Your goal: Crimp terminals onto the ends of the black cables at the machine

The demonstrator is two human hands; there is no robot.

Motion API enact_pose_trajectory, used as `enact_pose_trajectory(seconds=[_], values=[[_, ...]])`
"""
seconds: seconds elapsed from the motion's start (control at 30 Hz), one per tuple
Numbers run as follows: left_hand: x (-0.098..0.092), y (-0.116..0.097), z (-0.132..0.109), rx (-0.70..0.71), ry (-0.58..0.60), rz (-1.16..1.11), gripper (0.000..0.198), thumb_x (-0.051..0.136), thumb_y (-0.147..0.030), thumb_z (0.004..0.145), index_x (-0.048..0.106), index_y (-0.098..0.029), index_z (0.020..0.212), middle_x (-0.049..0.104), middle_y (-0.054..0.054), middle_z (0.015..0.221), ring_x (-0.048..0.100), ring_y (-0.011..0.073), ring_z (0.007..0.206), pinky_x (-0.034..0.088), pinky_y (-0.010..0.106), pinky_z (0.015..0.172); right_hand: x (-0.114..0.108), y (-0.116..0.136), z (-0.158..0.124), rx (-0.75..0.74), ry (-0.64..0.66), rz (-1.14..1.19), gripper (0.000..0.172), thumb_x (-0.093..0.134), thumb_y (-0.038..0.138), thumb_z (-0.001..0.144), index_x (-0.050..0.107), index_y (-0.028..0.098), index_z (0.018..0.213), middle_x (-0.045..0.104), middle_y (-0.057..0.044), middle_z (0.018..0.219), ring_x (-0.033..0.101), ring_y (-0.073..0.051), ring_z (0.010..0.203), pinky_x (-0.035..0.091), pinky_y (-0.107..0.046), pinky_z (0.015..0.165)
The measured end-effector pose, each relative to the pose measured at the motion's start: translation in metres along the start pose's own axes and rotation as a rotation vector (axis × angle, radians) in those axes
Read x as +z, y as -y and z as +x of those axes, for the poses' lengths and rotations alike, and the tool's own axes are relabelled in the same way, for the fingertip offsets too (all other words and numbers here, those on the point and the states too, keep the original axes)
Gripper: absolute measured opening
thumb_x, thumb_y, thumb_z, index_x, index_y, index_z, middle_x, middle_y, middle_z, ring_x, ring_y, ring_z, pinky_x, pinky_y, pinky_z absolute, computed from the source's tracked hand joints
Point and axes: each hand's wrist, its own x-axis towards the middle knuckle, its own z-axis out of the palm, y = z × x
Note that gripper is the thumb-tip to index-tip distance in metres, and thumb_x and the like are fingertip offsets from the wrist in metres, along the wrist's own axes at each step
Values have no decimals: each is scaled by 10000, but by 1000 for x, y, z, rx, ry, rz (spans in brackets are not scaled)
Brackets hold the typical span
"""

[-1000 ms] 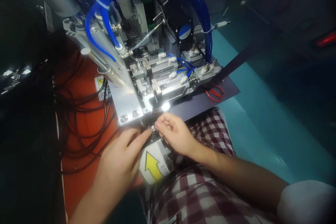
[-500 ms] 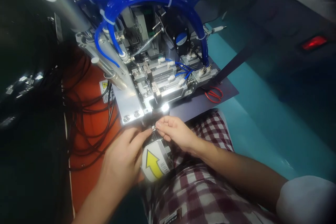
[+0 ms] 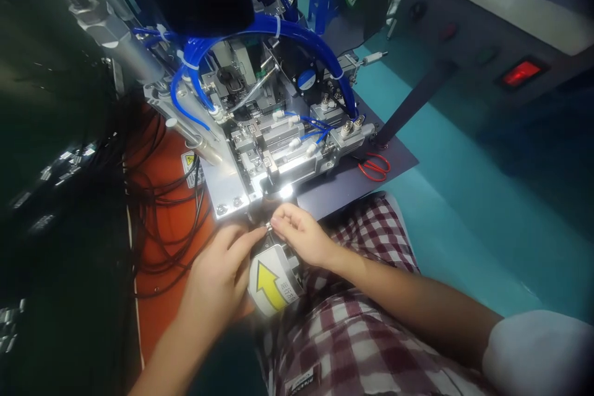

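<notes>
A small, pale shiny part (image 3: 268, 226), too small to name, sits at the fingertips of both hands just in front of the machine (image 3: 283, 154). My right hand (image 3: 301, 234) pinches it between thumb and forefinger, the other fingers curled in. From the left, my left hand (image 3: 223, 263) reaches a fingertip to the same part; its remaining fingers are bent and partly hidden. Directly below lies a rounded white cover (image 3: 273, 278) bearing a yellow arrow, and my left hand rests against its left side.
Blue air hoses (image 3: 260, 28) arch over the machine. Red-handled scissors (image 3: 374, 167) lie on the dark plate (image 3: 338, 195) at right. Black cables (image 3: 167, 241) loop over the orange surface (image 3: 153, 331) at left. A control box with a lit red switch (image 3: 522, 73) stands at the far right.
The camera view has shifted, showing more of the spool and control box at the top. Both hands stay together at the small part, with hardly any movement.
</notes>
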Motion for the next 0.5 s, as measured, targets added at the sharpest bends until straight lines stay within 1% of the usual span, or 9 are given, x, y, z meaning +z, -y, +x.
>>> enact_pose_trajectory(seconds=[0.13, 0.23, 0.37, 0.5], values=[[0, -1, 0, -17, 0, -33, 322, 444, -53, 931, 685, -170, 1110, 618, 44, 945, 657, 141, 819, 528, 218, 678, -5, 0, -2, 71, 2, 14, 354, 498, 535, 941, 479, 210, 802, 487, 55, 653, 402, -92, 528, 340, -251, 523], [0, 0, 0, -23, 1, -48, 330, 443, -63, 933, 684, -182, 1124, 620, 41, 946, 660, 145, 830, 535, 224, 690, -5, 2, -4, 94, -20, -59, 399, 419, 547, 979, 509, 202, 799, 496, 41, 654, 435, -107, 557, 367, -262, 553], [1, 1, -1, -21, 10, -43, 332, 442, -67, 938, 679, -190, 1135, 623, 41, 955, 662, 144, 834, 534, 221, 689, -1, 4, -4, -18, -59, -187, 354, 476, 448, 976, 433, 219, 709, 416, 52, 647, 398, -120, 611, 337, -274, 589], [1, -1, 1, -38, 12, -26, 324, 446, -79, 941, 702, -172, 1116, 610, 46, 919, 658, 152, 820, 527, 225, 661, 2, 4, -4, -102, -99, -248, 281, 483, 370, 969, 439, 224, 733, 409, 54, 653, 403, -129, 637, 320, -284, 617]])
